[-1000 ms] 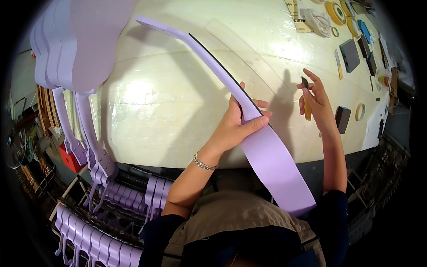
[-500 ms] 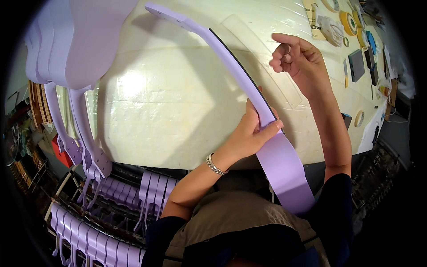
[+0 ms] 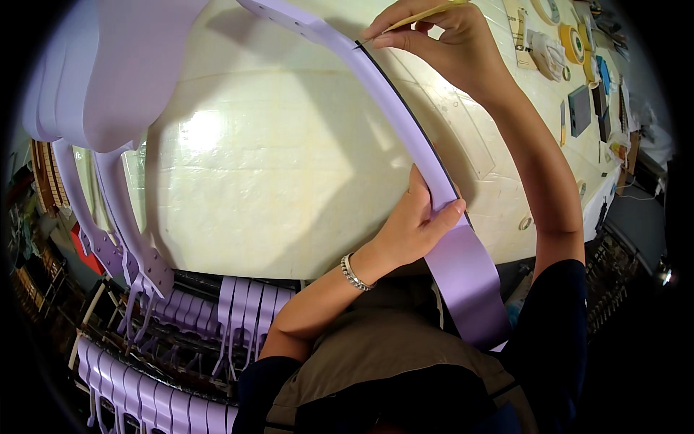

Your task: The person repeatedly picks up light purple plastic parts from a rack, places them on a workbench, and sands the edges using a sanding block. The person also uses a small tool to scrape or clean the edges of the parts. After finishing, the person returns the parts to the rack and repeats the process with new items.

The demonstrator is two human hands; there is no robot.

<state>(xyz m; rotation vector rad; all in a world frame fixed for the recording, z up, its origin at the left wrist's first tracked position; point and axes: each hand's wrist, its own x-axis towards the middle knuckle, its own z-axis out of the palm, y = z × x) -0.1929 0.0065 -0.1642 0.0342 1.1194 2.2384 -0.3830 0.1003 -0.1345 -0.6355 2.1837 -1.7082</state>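
Note:
A light purple guitar (image 3: 401,126) lies at a slant in front of me. Its body rests against my lap and its headstock reaches over the table toward the top edge. A black strip runs along the right side of its neck. My left hand (image 3: 426,220), a bracelet at its wrist, is wrapped round the neck near the body. My right hand (image 3: 452,50) pinches a thin paintbrush (image 3: 423,14) with a pale yellow handle. The dark brush tip touches, or nearly touches, the black strip's far end by the headstock.
Several purple guitars (image 3: 134,72) are stacked at the left, and more stand in racks (image 3: 152,390) at the lower left. A clear plastic strip (image 3: 466,137) lies on the cream-covered table (image 3: 238,195). Tape rolls (image 3: 571,43) and a grey block (image 3: 579,110) are at the right.
My right hand has moved up and left to the neck's far end, and a paintbrush now shows in its fingers. My left hand keeps its hold while the guitar shifts slightly.

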